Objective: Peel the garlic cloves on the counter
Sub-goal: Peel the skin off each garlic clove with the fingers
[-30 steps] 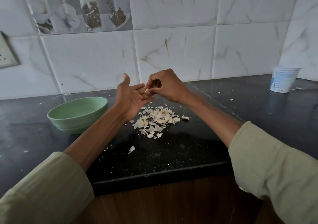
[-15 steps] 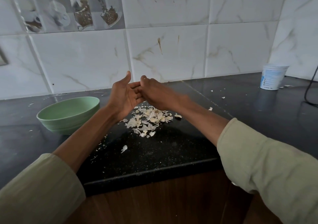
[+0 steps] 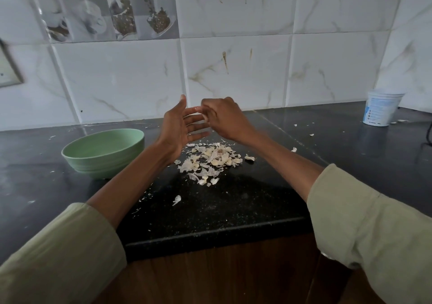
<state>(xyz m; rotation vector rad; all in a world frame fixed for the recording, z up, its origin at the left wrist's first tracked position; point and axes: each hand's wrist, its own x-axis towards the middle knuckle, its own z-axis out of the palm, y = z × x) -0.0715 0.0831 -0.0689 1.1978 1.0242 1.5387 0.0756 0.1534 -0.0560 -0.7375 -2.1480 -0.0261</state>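
Observation:
A pile of garlic cloves and loose papery skins [image 3: 211, 161] lies on the black counter [image 3: 233, 200]. Both hands hover just above and behind the pile. My left hand [image 3: 181, 128] is held palm inward, its fingers straight and spread, with nothing in it. My right hand [image 3: 224, 120] has its fingers curled and pinches a small pale garlic piece [image 3: 205, 116] against the left fingertips. I cannot tell whether that piece is a clove or a skin.
A light green bowl [image 3: 77, 150] stands on the counter left of the pile, close to my left forearm. A white plastic cup [image 3: 382, 110] stands at the far right by the wall. Skin flakes are scattered around, and a dark cable [image 3: 429, 135] hangs at the right edge.
Both hands have risen a little above the pile. My left fingers have spread apart, and my right hand has curled again over the left fingertips.

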